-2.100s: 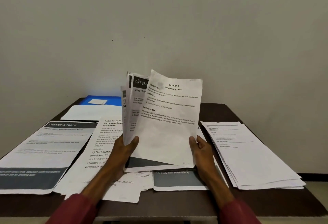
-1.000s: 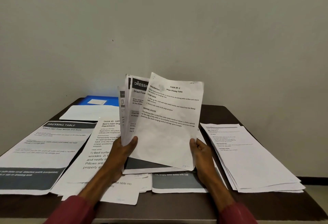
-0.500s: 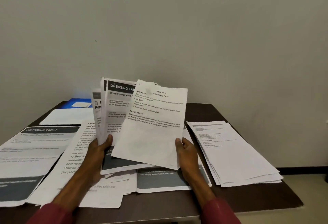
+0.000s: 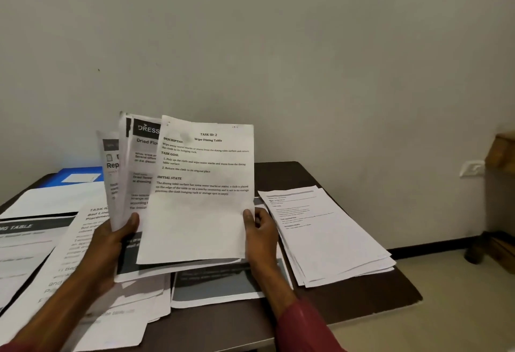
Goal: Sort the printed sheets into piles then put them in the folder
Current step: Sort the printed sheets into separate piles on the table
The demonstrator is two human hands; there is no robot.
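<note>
The white text-only sheet [image 4: 200, 212], pinched by the right hand [image 4: 260, 237], is held just left of the mid-right white paper pile [image 4: 334, 243], fanned printed sheets [image 4: 131, 173] being gripped by the left hand [image 4: 111, 245].

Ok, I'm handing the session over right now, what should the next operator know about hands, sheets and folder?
Left hand: grip on a fanned bundle of printed white sheets, held upright.
Right hand: pinches the front white "Wipe Dining Table" sheet by its right edge.
Done: a stack of plain text sheets lies on the right of the dark brown table; dark-banner sheets lie on the left.
Left to do: sort the held bundle, then file every pile in the flat blue folder at the back left.
</note>
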